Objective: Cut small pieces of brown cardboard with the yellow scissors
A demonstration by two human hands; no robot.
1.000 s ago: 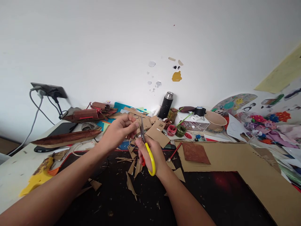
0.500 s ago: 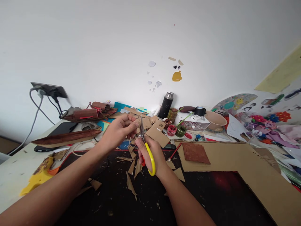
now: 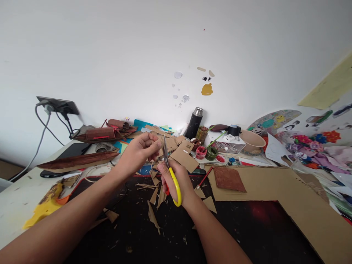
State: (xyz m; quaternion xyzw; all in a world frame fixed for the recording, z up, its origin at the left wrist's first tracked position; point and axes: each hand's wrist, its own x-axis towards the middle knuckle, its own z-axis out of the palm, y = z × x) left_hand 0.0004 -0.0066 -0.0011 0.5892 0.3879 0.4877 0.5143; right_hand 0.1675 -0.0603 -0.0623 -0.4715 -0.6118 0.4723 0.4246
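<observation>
My right hand [image 3: 180, 179] is wrapped round a pair of scissors [image 3: 176, 187] with a yellow and red handle. Their metal blades point up and away, close beside the fingertips of my left hand [image 3: 140, 151]. That left hand is closed in a pinch; what sits between its thumb and fingers is too small to make out. A thin pale loop of string [image 3: 153, 165] shows just below the left fingers. Beneath both hands, cardboard scraps [image 3: 161, 197] lie strewn over a black mat [image 3: 132, 227].
Brown-painted cardboard boats [image 3: 79, 161] lie at the left, near a yellow glue gun [image 3: 45, 207]. Behind my hands stand a black thermos [image 3: 194, 123] and paint jars [image 3: 201, 151]. A large cardboard sheet [image 3: 264, 183] with a brown painted piece [image 3: 229, 179] covers the right side.
Hardly anything differs. My left fingers have shifted very slightly beside the scissor blades; the scissors stay in my right hand.
</observation>
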